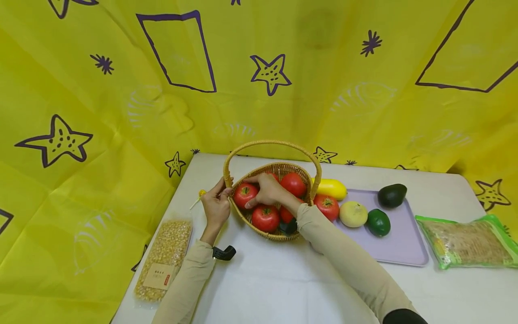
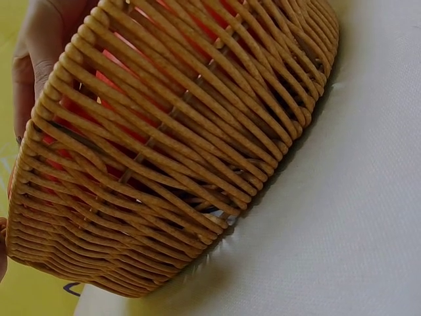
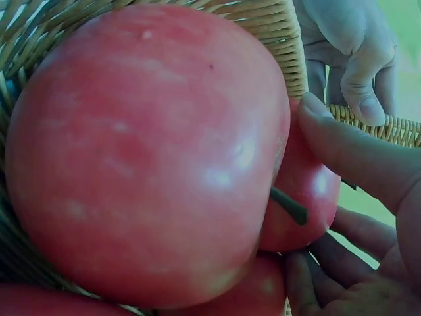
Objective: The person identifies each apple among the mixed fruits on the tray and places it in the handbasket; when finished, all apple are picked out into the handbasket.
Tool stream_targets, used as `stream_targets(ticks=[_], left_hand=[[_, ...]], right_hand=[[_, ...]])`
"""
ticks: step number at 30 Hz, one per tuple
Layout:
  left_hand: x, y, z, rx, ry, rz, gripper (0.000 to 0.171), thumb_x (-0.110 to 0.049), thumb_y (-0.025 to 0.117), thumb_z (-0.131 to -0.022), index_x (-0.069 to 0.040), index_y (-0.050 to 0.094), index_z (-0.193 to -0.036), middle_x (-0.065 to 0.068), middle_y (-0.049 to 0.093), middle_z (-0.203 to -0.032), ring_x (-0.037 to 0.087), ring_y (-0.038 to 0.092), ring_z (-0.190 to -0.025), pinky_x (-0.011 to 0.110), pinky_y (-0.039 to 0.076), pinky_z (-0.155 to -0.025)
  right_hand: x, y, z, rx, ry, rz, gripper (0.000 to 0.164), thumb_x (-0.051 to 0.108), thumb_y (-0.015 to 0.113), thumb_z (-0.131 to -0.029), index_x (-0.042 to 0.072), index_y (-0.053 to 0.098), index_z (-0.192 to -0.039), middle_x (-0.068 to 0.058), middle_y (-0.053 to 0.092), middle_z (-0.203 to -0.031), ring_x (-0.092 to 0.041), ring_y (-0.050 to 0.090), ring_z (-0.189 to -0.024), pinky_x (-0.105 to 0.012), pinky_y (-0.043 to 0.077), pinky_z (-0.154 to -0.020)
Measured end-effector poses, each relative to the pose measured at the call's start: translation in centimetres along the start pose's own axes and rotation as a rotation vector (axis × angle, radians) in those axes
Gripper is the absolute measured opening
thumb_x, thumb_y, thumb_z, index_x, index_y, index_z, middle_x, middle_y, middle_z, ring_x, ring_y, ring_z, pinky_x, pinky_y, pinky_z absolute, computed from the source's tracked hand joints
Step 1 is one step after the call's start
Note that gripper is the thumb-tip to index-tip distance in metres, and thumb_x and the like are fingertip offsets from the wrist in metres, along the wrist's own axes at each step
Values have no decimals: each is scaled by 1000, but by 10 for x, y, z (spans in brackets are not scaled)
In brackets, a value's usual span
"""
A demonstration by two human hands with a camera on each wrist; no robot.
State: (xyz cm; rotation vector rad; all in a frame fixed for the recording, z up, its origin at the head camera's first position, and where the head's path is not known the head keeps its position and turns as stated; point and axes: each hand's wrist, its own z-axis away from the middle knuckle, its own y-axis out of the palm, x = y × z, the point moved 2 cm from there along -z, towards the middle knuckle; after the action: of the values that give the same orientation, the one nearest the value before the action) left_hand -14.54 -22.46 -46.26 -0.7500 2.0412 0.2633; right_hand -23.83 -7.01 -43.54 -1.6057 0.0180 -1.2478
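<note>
A wicker basket [image 1: 247, 221] with a tall arched handle [image 1: 272, 142] stands on the white table, holding several red apples and a dark green item [image 1: 288, 227] partly hidden. My left hand [image 1: 216, 206] grips the handle's left foot, where it meets the rim. Inside the basket, my right hand [image 1: 270, 190] holds the leftmost red apple [image 1: 244, 192], thumb on one side and fingers on the other. In the right wrist view, that apple [image 3: 314, 187] sits behind a larger-looking red apple [image 3: 145, 158]. The left wrist view shows mostly the basket's woven side [image 2: 177, 131].
On the right, a lilac tray [image 1: 398, 245] bears a tomato-like red fruit [image 1: 327, 207], a pale round one [image 1: 353, 214], a green one [image 1: 378, 222] and an avocado [image 1: 392, 195]. Nearby lie a yellow vegetable [image 1: 332, 188], a green-edged packet [image 1: 471, 243], corn kernels [image 1: 170, 243] and a lollipop [image 1: 202, 193].
</note>
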Motion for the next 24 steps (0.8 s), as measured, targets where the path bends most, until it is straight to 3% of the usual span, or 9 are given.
stream_targets(ticks=[7,16,20,24], left_hand=[[24,1,1,7,-15,3,40,22,64,-89,14,70,-127,30,77,-111,34,75,-106,16,60,-91],[25,2,2,12,-15,50,41,21,65,-89,11,71,-128,28,77,-112,44,74,-106,20,62,-90],[26,2,2,8,-3,32,40,20,65,-90,10,71,-128,27,78,-111,44,75,-106,15,59,-90],[26,0,2,9,3,22,40,18,66,-90,9,72,-129,26,78,-111,39,75,-106,17,60,-90]], right_hand=[[-2,-8,12,10,-99,-32,83,25,96,-79,7,60,-151,-15,66,-146,-31,61,-135,-46,48,-119],[-17,-35,50,-29,-225,-164,77,24,94,-82,10,61,-150,-12,66,-148,-33,61,-138,-53,49,-117],[-23,-46,71,-45,-296,-239,78,19,95,-80,6,62,-148,-17,67,-144,-36,64,-133,-57,50,-115],[-26,-55,95,-37,-352,-303,76,16,95,-79,4,63,-147,-16,68,-144,-35,65,-132,-59,51,-113]])
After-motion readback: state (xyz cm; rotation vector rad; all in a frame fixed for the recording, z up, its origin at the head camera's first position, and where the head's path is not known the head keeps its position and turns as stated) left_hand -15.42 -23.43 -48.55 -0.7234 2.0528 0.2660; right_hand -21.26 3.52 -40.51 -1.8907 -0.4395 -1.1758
